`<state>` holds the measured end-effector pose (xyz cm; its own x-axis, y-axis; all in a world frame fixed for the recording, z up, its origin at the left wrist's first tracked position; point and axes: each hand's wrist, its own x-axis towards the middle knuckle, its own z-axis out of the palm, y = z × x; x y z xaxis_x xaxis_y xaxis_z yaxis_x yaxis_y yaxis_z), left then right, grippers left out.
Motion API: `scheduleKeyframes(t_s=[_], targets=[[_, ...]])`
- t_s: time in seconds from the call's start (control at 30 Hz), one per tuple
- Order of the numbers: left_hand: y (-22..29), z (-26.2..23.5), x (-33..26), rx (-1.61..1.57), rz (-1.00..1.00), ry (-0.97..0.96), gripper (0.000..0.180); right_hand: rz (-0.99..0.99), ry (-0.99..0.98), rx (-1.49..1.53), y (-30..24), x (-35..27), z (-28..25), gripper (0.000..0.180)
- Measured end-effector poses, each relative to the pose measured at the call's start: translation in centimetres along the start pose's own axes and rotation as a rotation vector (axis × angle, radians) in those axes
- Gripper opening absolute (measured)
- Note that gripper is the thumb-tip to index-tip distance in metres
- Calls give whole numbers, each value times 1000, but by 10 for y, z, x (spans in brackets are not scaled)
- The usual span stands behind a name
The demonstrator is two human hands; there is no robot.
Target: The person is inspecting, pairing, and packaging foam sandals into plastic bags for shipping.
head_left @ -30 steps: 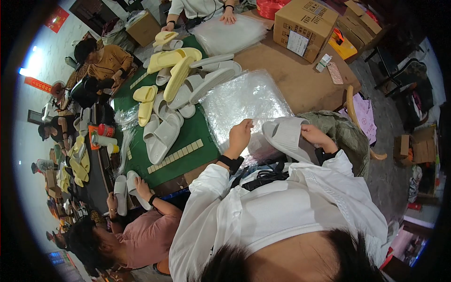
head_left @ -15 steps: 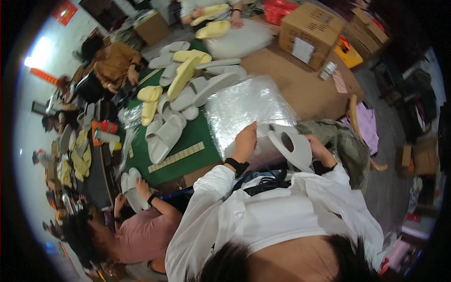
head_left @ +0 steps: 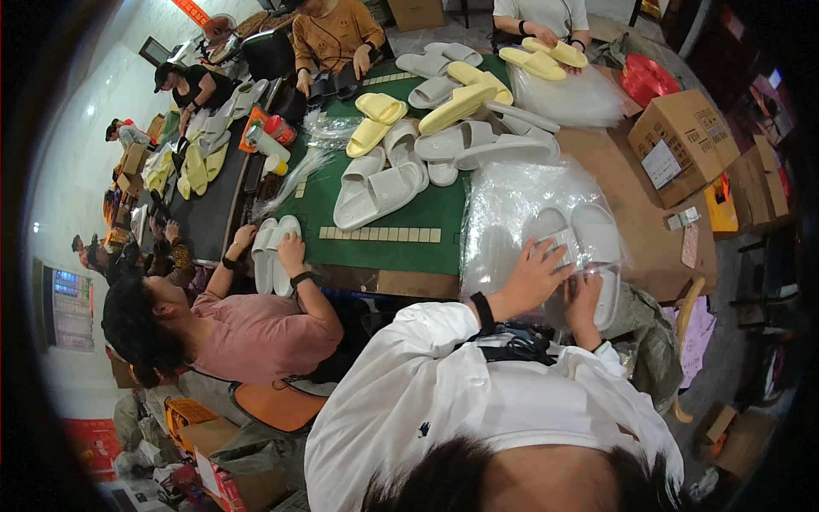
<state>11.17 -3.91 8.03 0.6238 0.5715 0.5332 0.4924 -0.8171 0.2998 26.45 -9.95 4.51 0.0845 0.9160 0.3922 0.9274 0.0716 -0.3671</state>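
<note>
A pair of light grey slide slippers lies side by side over a stack of clear plastic bags (head_left: 493, 205), toes pointing away from me. My left hand (head_left: 536, 280) wraps its fingers over the heel part of the left slipper (head_left: 548, 224). At the inner edge of the right slipper (head_left: 596, 235), my right hand (head_left: 585, 305) has its fingers bent round the sole near the heel. The two hands are close together, and they hide much of the left slipper's heel.
Grey slippers (head_left: 380, 193) and yellow slippers (head_left: 456, 107) pile up on the green table mat (head_left: 324, 209). A cardboard box (head_left: 682, 141) stands at the far right. Left of me a co-worker in pink (head_left: 264, 337) handles grey slippers; others sit across the table.
My view has swung to the left. The slipper at my right hand was tilted up near my body and now lies flatter, next to the other one. My hands have come closer together.
</note>
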Motion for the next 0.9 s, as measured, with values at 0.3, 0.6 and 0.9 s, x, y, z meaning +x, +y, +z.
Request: scheduleKeyframes(t_s=[0.3,0.6,0.9], targets=[[-8,-40,-10,-303,127,-212,28,80,176,-115,-28,67,57,30],[-31,-72,12,-810,-89,-60,22,-248,-297,19,-10,106,52,57],[-96,-71,-28,-934,-97,-294,25,674,-651,1995,-105,61,7,70]])
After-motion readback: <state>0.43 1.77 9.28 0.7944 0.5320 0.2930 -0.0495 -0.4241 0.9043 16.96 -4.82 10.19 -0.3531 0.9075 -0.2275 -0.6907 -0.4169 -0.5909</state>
